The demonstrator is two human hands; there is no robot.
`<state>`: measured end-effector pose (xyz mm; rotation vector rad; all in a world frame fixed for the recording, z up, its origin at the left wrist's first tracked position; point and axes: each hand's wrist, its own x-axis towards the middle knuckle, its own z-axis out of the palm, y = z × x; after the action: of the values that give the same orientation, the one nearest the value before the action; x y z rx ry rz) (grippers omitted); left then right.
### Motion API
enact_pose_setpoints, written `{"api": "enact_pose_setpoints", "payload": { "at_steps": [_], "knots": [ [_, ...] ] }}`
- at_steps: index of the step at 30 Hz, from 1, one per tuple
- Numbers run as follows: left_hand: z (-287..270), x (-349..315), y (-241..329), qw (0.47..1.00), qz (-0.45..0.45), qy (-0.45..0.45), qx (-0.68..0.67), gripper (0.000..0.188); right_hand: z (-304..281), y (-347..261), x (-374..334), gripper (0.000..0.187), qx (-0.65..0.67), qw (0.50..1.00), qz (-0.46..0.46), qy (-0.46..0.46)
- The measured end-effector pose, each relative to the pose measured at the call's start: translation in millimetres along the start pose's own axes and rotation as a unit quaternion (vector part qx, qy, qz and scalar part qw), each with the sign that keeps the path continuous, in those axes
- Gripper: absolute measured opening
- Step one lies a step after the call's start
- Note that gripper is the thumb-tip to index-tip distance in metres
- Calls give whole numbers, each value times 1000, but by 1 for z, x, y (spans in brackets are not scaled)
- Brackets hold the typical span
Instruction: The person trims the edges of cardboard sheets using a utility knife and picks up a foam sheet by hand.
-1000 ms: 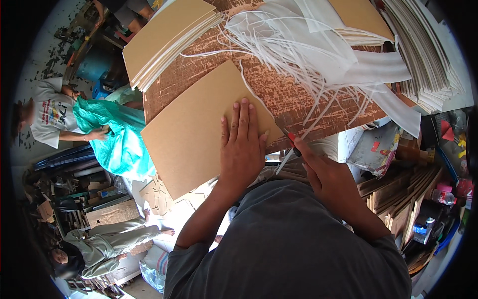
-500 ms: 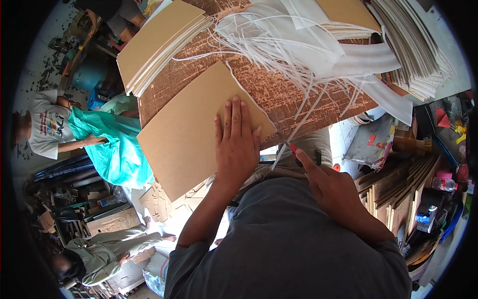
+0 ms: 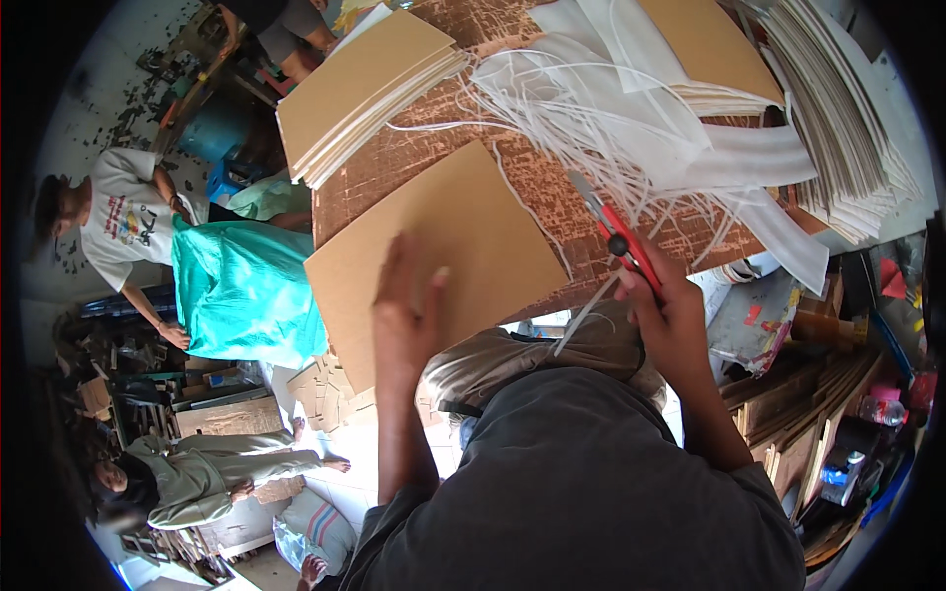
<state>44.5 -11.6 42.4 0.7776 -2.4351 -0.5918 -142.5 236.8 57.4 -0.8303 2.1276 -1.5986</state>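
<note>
A brown rectangular board [image 3: 473,231] lies on the worn table, its near part jutting past the table edge. My left hand [image 3: 404,315], blurred by movement, is over the board's near left part with thumb and fingers apart and nothing held; whether it touches the board I cannot tell. My right hand [image 3: 665,300] is closed around a red box cutter [image 3: 626,236], its blade pointing up and away, right of the board. A thin white strip [image 3: 527,202] runs along the board's right edge. Another loose white strip [image 3: 588,315] dangles beside my right hand at the table edge.
Stacked brown boards [image 3: 370,94] stand at the far left of the table [image 3: 365,172]. Tangled white strips [image 3: 581,118] and white foam sheets [image 3: 670,148] cover the far right, near another tall stack [image 3: 838,108]. One person handles a green sheet [image 3: 246,286]; others are nearby.
My left hand has slid left and nearer on the board, no longer flat at its right side. My right hand has raised the box cutter up and away from the table's near edge.
</note>
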Motion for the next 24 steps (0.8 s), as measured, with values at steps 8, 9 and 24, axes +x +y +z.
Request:
{"api": "enact_pose_setpoints", "payload": {
  "at_steps": [8,9,24],
  "knots": [
    [-55,-54,-96,959,-187,163,133,53,47,12,52,30,-106,986,-133,-4],
    [-56,-57,-100,953,-231,152,126,50,49,9,55,31,-166,979,-119,-22],
    [-57,-47,-120,945,-277,156,-75,36,3,10,70,14,-143,988,-48,31]
  ]
}}
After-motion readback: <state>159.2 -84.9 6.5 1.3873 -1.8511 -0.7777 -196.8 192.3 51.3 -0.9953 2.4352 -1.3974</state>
